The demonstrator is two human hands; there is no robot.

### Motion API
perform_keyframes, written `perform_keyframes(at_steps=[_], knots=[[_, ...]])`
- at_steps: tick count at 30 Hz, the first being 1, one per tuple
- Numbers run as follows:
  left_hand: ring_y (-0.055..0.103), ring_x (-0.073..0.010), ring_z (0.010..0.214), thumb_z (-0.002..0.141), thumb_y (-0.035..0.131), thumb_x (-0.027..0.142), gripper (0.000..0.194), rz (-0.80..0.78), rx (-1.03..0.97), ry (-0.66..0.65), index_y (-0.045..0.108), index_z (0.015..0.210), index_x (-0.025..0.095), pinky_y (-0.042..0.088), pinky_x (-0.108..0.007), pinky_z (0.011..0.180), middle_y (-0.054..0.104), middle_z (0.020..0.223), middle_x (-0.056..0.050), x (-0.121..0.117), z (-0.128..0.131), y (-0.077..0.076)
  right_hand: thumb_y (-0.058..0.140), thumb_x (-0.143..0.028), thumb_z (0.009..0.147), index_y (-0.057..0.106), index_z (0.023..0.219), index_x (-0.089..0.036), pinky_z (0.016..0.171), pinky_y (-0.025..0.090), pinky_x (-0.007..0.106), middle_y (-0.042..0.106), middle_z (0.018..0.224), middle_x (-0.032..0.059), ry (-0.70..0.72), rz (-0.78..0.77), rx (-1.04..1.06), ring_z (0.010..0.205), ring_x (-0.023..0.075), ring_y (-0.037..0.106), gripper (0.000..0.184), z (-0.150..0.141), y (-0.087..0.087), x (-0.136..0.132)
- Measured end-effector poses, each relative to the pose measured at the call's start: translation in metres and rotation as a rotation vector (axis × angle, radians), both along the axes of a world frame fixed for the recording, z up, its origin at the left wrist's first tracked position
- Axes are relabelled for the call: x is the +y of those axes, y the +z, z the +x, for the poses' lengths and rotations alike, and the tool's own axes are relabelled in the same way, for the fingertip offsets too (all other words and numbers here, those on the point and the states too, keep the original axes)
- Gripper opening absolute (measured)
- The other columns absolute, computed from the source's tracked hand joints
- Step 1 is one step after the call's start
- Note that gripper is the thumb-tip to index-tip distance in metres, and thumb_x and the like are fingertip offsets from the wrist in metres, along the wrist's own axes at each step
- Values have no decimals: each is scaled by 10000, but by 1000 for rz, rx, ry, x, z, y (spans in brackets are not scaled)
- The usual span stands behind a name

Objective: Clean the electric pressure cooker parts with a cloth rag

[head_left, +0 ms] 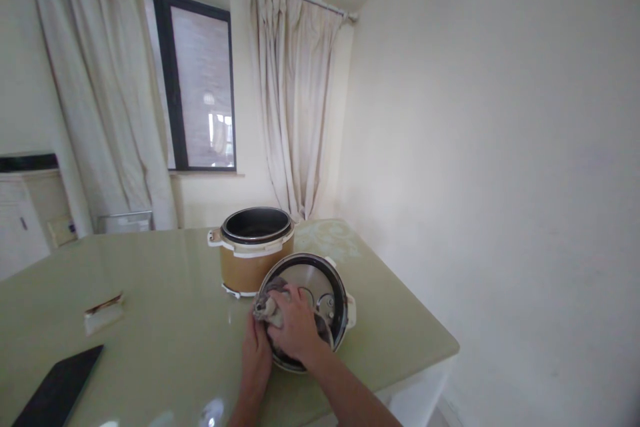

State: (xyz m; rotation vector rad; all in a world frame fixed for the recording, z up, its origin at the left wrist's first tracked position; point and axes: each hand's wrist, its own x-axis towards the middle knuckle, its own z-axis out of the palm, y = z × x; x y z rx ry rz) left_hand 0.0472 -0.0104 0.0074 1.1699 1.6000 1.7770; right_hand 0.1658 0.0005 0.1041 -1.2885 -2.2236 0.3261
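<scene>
A round cooker lid is held tilted with its shiny inner face toward me, near the table's front right. My left hand grips the lid's lower left rim, fingers behind it. My right hand presses a grey cloth against the lid's inner face, fingers closed over it. Just behind the lid stands the open cooker body, tan with a white rim and a dark inner pot.
The pale green glossy table carries a small folded packet at the left and a dark flat slab at the front left corner. The table's right edge meets a white wall. Curtains and a window stand behind.
</scene>
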Motion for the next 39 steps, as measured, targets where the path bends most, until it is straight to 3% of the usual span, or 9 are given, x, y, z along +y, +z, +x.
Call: perform_keyframes(at_steps=[4, 10, 16, 20, 24, 29, 32, 35, 39], knots=[[568, -266, 1422, 1065, 331, 505, 579, 49, -13, 5, 499, 1533, 208, 431, -507, 1235, 618, 1509, -129, -10, -2, 8, 753, -381, 823, 673, 1339, -340, 1121, 433, 445, 572, 1394, 72, 82, -60, -27, 1306, 305, 518, 523, 34, -14, -24], [483, -308, 1493, 1068, 308, 554, 637, 9, 29, 20, 491, 1560, 194, 322, -557, 1290, 529, 1598, -155, -15, 0, 16, 848, -687, 714, 639, 1384, -381, 1167, 393, 547, 521, 1508, 84, -113, -36, -116, 1374, 385, 464, 766, 72, -32, -44], [524, -278, 1464, 1070, 323, 523, 596, 3, 45, 23, 498, 1563, 238, 357, -527, 1279, 574, 1564, -116, -16, -1, 14, 819, -307, 807, 623, 1408, -364, 1143, 442, 498, 509, 1523, 88, -175, 67, -217, 1369, 363, 485, 634, 86, -19, -15], [538, -263, 1454, 1066, 340, 504, 570, 18, 60, 34, 521, 1544, 254, 372, -503, 1273, 604, 1536, -102, -13, 0, 12, 759, -186, 816, 569, 1488, -318, 1149, 436, 467, 522, 1511, 107, -311, 124, -173, 1368, 353, 491, 710, 69, 7, 27], [512, -256, 1480, 1065, 328, 509, 582, 14, 65, 24, 504, 1553, 245, 359, -489, 1281, 588, 1556, -101, -11, 0, 9, 743, -327, 859, 585, 1465, -261, 1163, 420, 436, 527, 1493, 125, -285, 138, 12, 1359, 336, 500, 630, 17, 15, 36], [562, -279, 1432, 1051, 340, 519, 595, 12, 15, 31, 513, 1534, 217, 416, -517, 1242, 617, 1518, -132, -13, -4, 7, 738, -387, 833, 648, 1382, -323, 1167, 423, 435, 571, 1448, 85, -97, 70, 70, 1333, 317, 534, 560, -3, -13, -7], [589, -276, 1403, 1042, 364, 536, 604, 17, 14, 17, 489, 1550, 235, 447, -509, 1218, 646, 1479, -114, -15, -6, 6, 740, -465, 819, 663, 1332, -426, 1164, 430, 445, 611, 1410, 22, -11, 13, -34, 1323, 316, 561, 521, 28, -34, -30], [576, -274, 1415, 1050, 344, 558, 612, -1, 30, 2, 490, 1554, 243, 428, -514, 1234, 641, 1484, -107, -15, -5, 7, 763, -641, 762, 579, 1407, -532, 1189, 400, 546, 575, 1508, -20, -44, -11, -126, 1361, 373, 546, 679, 63, -47, -42], [558, -276, 1433, 1057, 322, 557, 616, 18, 35, -24, 511, 1541, 227, 387, -521, 1262, 615, 1524, -115, -13, -3, 7, 797, -659, 747, 496, 1531, -480, 1168, 413, 616, 491, 1618, 39, 0, -8, -140, 1394, 437, 514, 859, 92, -51, -43]])
